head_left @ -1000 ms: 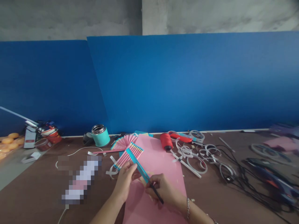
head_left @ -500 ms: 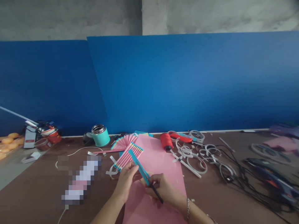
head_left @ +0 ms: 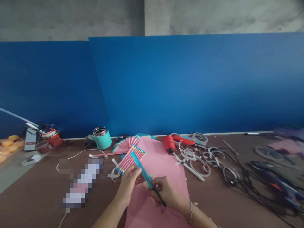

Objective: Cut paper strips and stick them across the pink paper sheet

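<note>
My left hand [head_left: 129, 183] is closed, thumb and fingers pinching a narrow blue paper strip [head_left: 141, 167] that slants up to the left. Across from it, my right hand [head_left: 163, 191] is closed around a slim dark tool [head_left: 159, 197] at the strip's lower end; its kind is unclear. Both hands are over a long pink sheet [head_left: 156, 155] on the brown table. Just beyond my left hand lies a pleated pink paper piece with blue edges [head_left: 130, 159]. A similar fanned piece [head_left: 126, 144] rests behind it.
A red thread spool [head_left: 169, 144] stands at the back of the sheet. To the right are curled white strips [head_left: 190, 153], dark cables [head_left: 244, 177] and a red-handled tool [head_left: 185, 139]. A turquoise metal-lined cup [head_left: 102, 138] and a blurred-out object [head_left: 83, 183] are at left.
</note>
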Demonstrator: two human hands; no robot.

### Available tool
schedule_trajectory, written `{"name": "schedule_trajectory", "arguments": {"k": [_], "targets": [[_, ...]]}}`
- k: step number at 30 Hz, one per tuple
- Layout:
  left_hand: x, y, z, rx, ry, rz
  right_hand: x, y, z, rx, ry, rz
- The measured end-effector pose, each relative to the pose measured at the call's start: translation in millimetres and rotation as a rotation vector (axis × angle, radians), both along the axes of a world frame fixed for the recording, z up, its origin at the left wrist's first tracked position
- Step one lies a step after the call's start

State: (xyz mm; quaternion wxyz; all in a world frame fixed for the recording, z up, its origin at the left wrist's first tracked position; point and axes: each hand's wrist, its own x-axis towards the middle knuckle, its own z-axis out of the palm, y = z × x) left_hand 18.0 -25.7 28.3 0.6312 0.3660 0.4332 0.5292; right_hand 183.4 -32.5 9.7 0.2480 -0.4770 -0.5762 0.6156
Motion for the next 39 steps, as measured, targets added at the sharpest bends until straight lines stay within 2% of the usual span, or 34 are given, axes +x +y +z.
{"name": "schedule_trajectory", "arguments": {"k": [4, 8, 13, 21, 30, 39], "targets": [[-5, 3, -0.7, 0.020, 0.037, 0.064, 1, 1, -4.9, 0.008, -0.011, 0.017], [-9, 6, -3.3, 0.050, 0.027, 0.152, 0, 0, -0.9, 0.015, -0.033, 0.033], [-6, 4, -1.9, 0.050, 0.035, 0.115, 1, -2, 4.0, -0.009, 0.000, 0.044], [-2, 2, 1.7, 0.017, 0.018, 0.116, 0, -2, -6.4, -0.037, 0.037, 0.009], [-1, 1, 2.1, 0.019, -0.011, 0.085, -2, -3, -2.8, -0.035, 0.024, -0.015], [-3, 3, -1.8, 0.030, -0.007, 0.087, -1, -2, -10.6, -0.030, 0.012, 0.004]]}}
